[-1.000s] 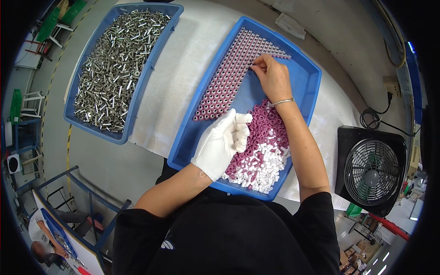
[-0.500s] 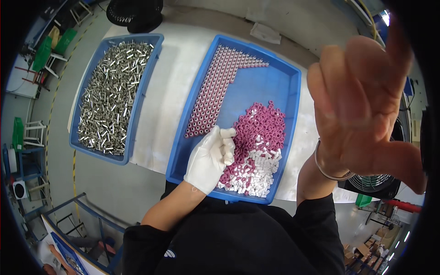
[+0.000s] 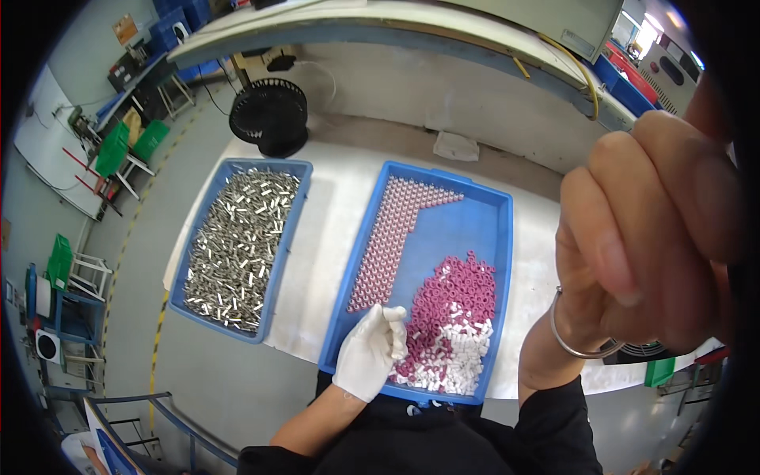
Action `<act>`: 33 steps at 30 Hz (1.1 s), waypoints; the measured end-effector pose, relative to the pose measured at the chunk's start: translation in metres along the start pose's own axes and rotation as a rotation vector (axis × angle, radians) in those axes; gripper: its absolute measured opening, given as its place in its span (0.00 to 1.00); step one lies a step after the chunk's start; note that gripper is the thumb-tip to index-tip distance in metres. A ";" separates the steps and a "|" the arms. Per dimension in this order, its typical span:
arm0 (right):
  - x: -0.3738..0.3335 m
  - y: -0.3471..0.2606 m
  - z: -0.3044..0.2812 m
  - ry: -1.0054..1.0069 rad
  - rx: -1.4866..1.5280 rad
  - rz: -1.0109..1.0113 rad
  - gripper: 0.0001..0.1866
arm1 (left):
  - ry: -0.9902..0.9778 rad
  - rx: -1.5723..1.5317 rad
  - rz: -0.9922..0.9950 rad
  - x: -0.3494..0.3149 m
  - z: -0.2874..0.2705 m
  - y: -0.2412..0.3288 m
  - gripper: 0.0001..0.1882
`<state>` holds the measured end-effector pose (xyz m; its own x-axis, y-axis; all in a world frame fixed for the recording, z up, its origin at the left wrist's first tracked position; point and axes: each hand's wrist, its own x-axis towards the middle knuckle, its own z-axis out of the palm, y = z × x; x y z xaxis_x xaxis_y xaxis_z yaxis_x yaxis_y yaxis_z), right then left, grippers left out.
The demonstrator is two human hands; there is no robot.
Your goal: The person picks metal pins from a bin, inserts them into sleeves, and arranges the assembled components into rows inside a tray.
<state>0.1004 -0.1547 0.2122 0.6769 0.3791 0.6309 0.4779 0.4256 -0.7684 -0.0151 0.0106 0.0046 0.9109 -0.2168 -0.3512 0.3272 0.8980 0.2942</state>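
- Right fingers (image 3: 613, 265): bending inward, right side of frame, looming near the lens; can't tell if they're gripping anything.
- Right hand (image 3: 645, 237): wearing a metal bangle (image 3: 586, 355) at the wrist.
- Left hand (image 3: 366, 356): wearing a white glove, hovering over tray's lower left, fingers half curling; can't tell if it's holding anything.
- Pink rings (image 3: 451, 293): heaping just right of glove; white sleeves (image 3: 463, 368) mixing in below.
- Ringed parts (image 3: 384, 253): standing in tight rows, tray's upper left.
- Blue tray (image 3: 451, 233): carrying all these, centre frame, resting on bench (image 3: 328, 237).
- Blue bin (image 3: 214, 324): holding loose metal pieces (image 3: 241, 245), left of centre.
- Black fan (image 3: 269, 115): standing upper left.
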 end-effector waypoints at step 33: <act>-0.169 0.087 -0.079 0.652 -0.130 0.508 0.11 | 1.087 2.443 0.766 0.041 -0.097 0.249 0.20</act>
<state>0.0716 -0.2468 0.0299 0.9965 -0.0692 0.0466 0.0606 0.2181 -0.9740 0.0796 0.2620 -0.0227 0.8402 0.4364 0.3219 0.4377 -0.8962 0.0726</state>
